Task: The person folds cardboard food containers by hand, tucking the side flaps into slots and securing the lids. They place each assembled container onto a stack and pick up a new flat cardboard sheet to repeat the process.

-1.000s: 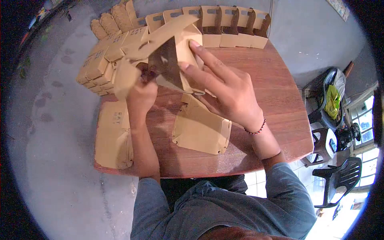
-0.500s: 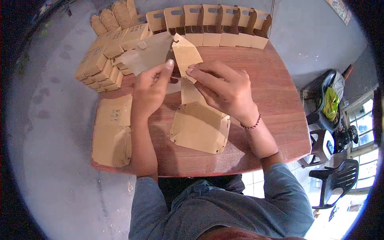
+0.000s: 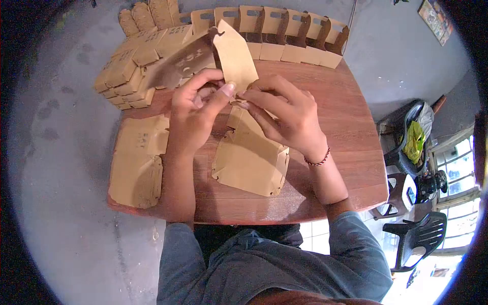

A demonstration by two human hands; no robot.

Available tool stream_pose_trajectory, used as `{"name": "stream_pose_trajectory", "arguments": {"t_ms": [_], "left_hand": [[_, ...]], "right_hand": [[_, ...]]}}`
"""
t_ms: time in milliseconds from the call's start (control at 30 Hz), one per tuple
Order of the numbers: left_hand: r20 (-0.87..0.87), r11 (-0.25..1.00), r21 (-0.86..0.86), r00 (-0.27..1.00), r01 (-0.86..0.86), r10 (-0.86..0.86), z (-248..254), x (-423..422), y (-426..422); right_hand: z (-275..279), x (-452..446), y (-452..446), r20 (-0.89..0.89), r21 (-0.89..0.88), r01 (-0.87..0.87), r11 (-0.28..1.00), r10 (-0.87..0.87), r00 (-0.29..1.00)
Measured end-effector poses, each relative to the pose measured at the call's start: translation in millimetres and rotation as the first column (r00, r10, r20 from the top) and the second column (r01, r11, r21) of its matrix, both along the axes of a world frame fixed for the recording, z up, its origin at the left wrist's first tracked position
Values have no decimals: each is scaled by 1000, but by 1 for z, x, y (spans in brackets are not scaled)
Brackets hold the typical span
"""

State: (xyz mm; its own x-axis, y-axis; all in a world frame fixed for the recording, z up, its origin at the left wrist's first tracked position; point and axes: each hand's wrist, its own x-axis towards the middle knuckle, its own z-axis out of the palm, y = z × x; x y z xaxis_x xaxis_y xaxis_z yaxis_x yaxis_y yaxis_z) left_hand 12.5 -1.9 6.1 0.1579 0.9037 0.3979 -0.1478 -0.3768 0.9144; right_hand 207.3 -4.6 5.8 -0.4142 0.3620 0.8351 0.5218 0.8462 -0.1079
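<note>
Between my hands, above the table, is a partly folded brown cardboard box (image 3: 236,57). One side panel stands upright, and a printed, darker panel slants off to the left. My left hand (image 3: 199,109) is closed on the box's near lower corner, with the thumb pressing against it. At the same corner, my right hand (image 3: 290,114) pinches a small flap between thumb and fingers. The fingertips of both hands almost meet, so the tab there is mostly hidden. Below them a flat cardboard blank (image 3: 248,161) with notched corners lies on the table.
More flat blanks (image 3: 136,162) lie at the table's left edge. Folded boxes (image 3: 121,71) are stacked at the back left. Along the back edge runs a row of upright boxes with handle holes (image 3: 297,33). A dark plastic chair (image 3: 417,239) stands right of the wooden table (image 3: 335,168).
My left hand has moved right and closed on the box corner, thumb pressed to it. The box has turned and tipped, so its printed panel shows. The camera view has shifted slightly.
</note>
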Motion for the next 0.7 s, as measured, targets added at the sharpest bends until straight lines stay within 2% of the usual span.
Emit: {"name": "stream_pose_trajectory", "arguments": {"t_ms": [167, 233, 367, 467, 533, 700], "left_hand": [[15, 999, 40, 1000, 1, -2, -2, 2, -4], [0, 998, 50, 999, 33, -33, 0, 3, -6], [-3, 998, 42, 999, 52, -52, 2, 4, -11], [-5, 992, 115, 999, 47, -46, 0, 5, -13], [-33, 990, 139, 999, 37, -33, -1, 5, -12], [-11, 991, 128, 999, 31, -30, 3, 8, -17]], "right_hand": [[2, -7, -2, -121, 48, 21, 999, -15, 993], [-1, -10, 0, -232, 77, 18, 997, 0, 973], [-1, -16, -6, -300, 89, 74, 993, -44, 953], [-1, -20, -7, -305, 69, 70, 995, -46, 951], [2, -23, -11, -406, -49, 5, 999, -25, 913], [-2, -18, -8, -355, 17, 0, 1000, 6, 935]]}}
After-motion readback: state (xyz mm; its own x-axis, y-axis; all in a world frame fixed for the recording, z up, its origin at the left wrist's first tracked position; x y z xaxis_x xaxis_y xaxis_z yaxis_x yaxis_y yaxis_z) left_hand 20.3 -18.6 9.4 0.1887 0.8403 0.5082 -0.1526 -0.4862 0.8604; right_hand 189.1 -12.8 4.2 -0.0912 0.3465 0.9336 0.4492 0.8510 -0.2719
